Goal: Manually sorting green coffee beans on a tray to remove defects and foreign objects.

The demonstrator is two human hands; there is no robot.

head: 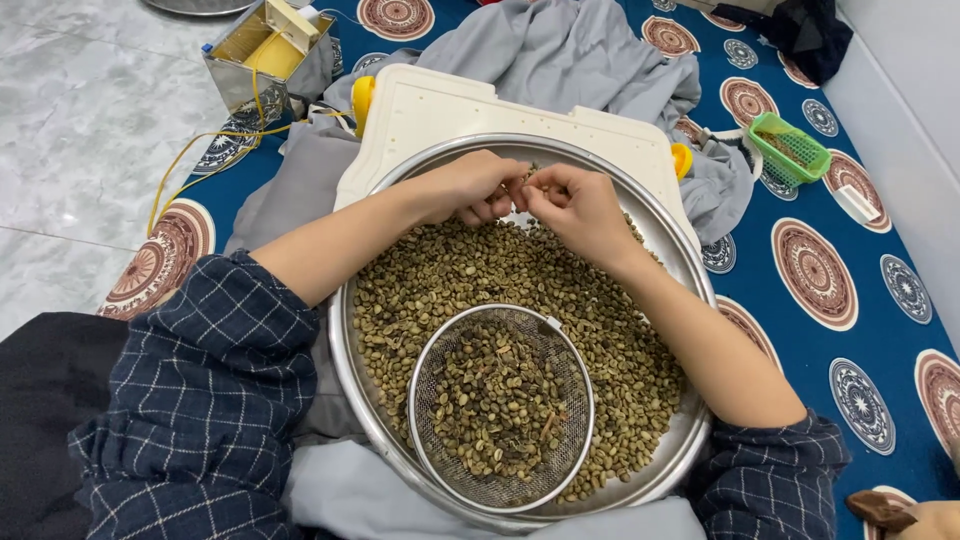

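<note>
Here, both hands over the far side of a wide steel tray (690, 270) heaped with green coffee beans (600, 330); left hand (470, 187) curled, grip pinched on beans at the fingertips, right hand (577, 203) just beside it, fingers touching, grip likewise pinched on something small, too tiny to tell. Closer in, a round wire sieve (580, 400) sat among the beans, holding darker sorted-out beans. Under the tray, a white plastic board (440, 110) on grey cloth (560, 50); off right, a small green basket (795, 148) on the patterned blue mat (790, 330)
</note>
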